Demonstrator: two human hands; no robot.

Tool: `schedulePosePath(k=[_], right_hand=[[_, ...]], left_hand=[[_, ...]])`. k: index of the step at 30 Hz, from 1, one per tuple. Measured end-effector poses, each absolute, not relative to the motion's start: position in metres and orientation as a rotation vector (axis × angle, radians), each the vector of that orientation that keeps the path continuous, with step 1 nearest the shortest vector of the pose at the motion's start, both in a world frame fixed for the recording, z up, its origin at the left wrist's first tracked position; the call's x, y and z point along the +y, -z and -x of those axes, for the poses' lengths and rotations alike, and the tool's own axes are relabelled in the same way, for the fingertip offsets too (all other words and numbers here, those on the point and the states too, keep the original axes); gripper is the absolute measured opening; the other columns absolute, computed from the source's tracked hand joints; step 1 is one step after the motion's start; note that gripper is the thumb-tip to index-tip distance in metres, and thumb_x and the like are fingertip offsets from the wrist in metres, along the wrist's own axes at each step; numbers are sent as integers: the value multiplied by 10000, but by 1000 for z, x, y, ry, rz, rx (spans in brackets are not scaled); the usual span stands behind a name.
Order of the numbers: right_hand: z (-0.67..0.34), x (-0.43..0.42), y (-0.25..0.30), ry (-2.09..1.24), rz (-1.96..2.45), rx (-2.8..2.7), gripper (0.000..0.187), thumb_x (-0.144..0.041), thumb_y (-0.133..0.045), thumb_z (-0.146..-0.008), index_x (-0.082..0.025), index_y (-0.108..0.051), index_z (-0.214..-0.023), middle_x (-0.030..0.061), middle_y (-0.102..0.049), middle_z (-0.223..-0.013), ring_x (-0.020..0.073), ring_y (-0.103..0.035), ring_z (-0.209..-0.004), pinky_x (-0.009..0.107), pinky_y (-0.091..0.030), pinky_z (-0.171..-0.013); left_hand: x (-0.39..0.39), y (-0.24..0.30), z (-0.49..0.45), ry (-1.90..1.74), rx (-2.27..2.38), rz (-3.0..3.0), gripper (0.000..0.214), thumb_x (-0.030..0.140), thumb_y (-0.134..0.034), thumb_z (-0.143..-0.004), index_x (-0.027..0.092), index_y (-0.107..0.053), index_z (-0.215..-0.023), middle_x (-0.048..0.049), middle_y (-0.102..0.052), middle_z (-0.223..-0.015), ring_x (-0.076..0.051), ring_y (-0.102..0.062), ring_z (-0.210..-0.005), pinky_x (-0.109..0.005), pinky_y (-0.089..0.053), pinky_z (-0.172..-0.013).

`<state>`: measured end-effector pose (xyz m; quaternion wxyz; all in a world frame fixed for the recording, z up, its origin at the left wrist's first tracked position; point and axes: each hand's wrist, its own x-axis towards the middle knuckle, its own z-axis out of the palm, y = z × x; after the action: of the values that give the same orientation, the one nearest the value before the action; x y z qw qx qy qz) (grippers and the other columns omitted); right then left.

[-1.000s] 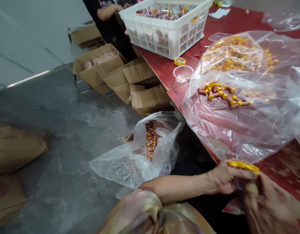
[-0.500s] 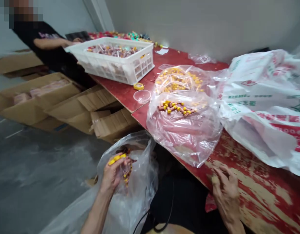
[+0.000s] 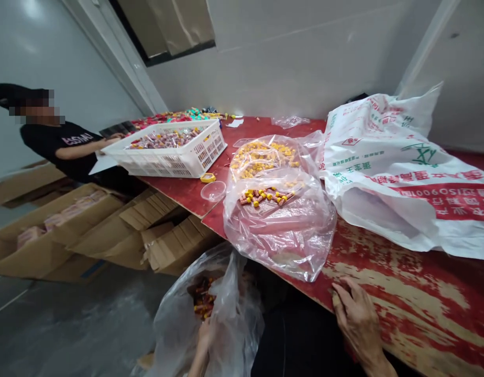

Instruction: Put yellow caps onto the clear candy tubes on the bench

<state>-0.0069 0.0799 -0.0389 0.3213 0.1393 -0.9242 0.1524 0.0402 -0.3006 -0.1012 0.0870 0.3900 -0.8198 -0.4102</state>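
Observation:
My left hand (image 3: 205, 335) is down in the mouth of a clear plastic bag (image 3: 226, 314) below the table edge. Film veils the hand, so its fingers do not show. Small brown tubes with yellow caps (image 3: 202, 303) lie inside that bag just above the hand. My right hand (image 3: 355, 314) lies flat on the worn red table (image 3: 403, 293) at its near edge, fingers stretched out and holding nothing. Further back, a second clear bag (image 3: 281, 230) is spread on the table with a small cluster of the same capped tubes (image 3: 265, 196) on it.
A heap of yellow caps (image 3: 261, 157) lies under film behind the tubes. A white printed sack (image 3: 403, 173) covers the table's right side. A white crate (image 3: 171, 152), a clear cup (image 3: 212, 191) and a yellow lid (image 3: 207, 177) are at left. Cardboard boxes (image 3: 108, 225) sit on the floor; a person in black (image 3: 65, 146) works beyond.
My left hand, which carried yellow-capped tubes from the table edge over the floor bag, has sunk into the bag. My right hand stayed flat on the table. The view tilted up.

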Motion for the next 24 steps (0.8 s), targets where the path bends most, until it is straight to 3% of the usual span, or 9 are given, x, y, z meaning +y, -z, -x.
schedulePosePath(k=[3, 6, 10, 13, 16, 21, 24], right_hand=[[6, 78, 37, -350, -355, -2446, 249, -217, -387, -925, -123, -593, -1029, 149, -585, -1085, 267, -554, -992, 425, -430, -851], [4, 76, 34, -293, -337, -2451, 251, -207, -390, -922, -131, -591, -1052, 138, -603, -1083, 261, -561, -940, 428, -416, -835], [3, 75, 36, -251, -333, -2416, 256, -205, -377, -921, -134, -593, -1038, 130, -620, -1058, 259, -562, -917, 435, -395, -846], [3, 75, 40, -267, -339, -2407, 254, -193, -380, -910, -145, -590, -1044, 117, -629, -1042, 250, -565, -914, 426, -387, -852], [4, 74, 44, -298, -332, -2403, 260, -176, -386, -892, -161, -585, -1059, 106, -636, -1039, 247, -568, -928, 420, -380, -860], [8, 74, 40, -314, -289, -2348, 313, -103, -390, -818, -198, -581, -1047, 69, -660, -1004, 217, -581, -927, 376, -381, -865], [14, 73, 39, -289, -297, -2346, 284, -156, -443, -788, -202, -585, -1029, 50, -672, -986, 215, -592, -903, 356, -387, -853]], left_hand=[[-312, 74, -34, 1222, -2308, -1165, 363, 515, -575, -706, 157, -571, -647, -35, -589, -549, -209, -587, -511, -342, -491, -521], [-313, 33, -13, 1147, -2178, -1019, 438, 570, -539, -620, 169, -601, -786, -71, -649, -713, -251, -624, -671, -370, -506, -640], [-282, -17, 42, 1137, -2196, -689, 435, 558, -500, -703, 183, -621, -888, -46, -649, -813, -206, -606, -749, -308, -486, -705], [-247, -36, 101, 1119, -2322, -491, 375, 485, -409, -803, 188, -636, -777, -31, -639, -728, -185, -593, -697, -281, -469, -672], [-220, -43, 163, 1013, -2450, -398, 330, 432, -447, -806, 190, -618, -660, -52, -643, -753, -200, -593, -770, -291, -455, -737], [-189, -49, 233, 804, -2569, -458, 300, 404, -534, -780, 118, -615, -814, -195, -618, -964, -325, -560, -961, -417, -427, -820], [-179, -49, 253, 721, -2634, -445, 353, 404, -564, -765, 68, -602, -863, -287, -561, -1072, -435, -483, -1077, -523, -387, -845]])
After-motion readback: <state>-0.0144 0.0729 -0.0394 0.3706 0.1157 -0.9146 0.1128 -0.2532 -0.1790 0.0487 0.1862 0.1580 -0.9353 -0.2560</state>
